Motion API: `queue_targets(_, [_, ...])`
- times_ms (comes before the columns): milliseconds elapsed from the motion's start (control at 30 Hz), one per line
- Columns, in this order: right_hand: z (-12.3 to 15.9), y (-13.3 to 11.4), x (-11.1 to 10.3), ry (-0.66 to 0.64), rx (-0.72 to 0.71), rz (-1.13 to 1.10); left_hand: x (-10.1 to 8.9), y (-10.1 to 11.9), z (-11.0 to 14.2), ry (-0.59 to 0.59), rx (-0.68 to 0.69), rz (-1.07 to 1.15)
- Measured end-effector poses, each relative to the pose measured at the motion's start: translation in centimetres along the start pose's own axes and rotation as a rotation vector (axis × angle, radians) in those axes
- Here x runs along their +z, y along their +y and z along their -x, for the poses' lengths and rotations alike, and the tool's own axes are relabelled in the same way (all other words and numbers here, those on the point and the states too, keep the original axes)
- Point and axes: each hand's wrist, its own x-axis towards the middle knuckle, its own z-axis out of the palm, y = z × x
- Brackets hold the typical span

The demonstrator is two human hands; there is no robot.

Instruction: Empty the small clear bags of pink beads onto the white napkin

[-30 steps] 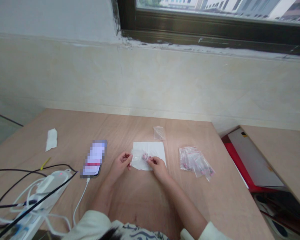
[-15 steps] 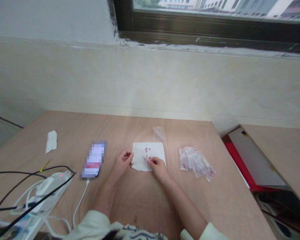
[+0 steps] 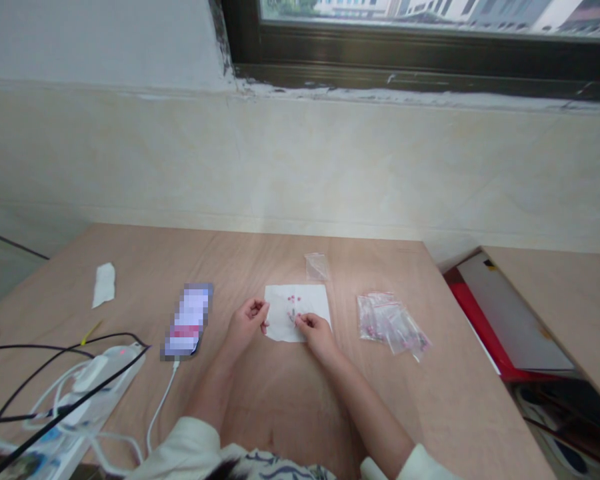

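Observation:
A white square sheet (image 3: 276,328) lies on the wooden table, with several small pinkish-red pieces (image 3: 293,299) on it. Thin dark bits (image 3: 293,312) lie just below those pieces. At the sheet's left edge, my left hand (image 3: 247,319) has its fingers pinched together; whatever is between them is too small to name. My right hand (image 3: 316,331) rests over the lower right of the sheet, thumb and forefinger pinched near the dark bits. What its fingertips hold, if anything, I cannot make out.
A clear small bag (image 3: 317,267) lies behind the sheet, and a pile of zip bags (image 3: 393,323) to the right. Leftward are a charging phone (image 3: 187,320), a white paper scrap (image 3: 104,285) and a power strip (image 3: 105,380) with tangled cables.
The pinkish-red pieces on the sheet look slightly rearranged, one now further left. Both hands stay nearly in place; the view has shifted a little.

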Motion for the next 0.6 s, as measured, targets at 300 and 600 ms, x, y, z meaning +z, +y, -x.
queue_targets(300, [0.1,-0.5,-0.1,-0.019,0.037,-0.007,0.6,0.1,-0.5,-0.004,-0.016,0.039])
queue_targets(600, [0.0,-0.4,-0.2,-0.025,0.03,-0.021,1.1,0.8,-0.1,-0.002,-0.009,0.042])
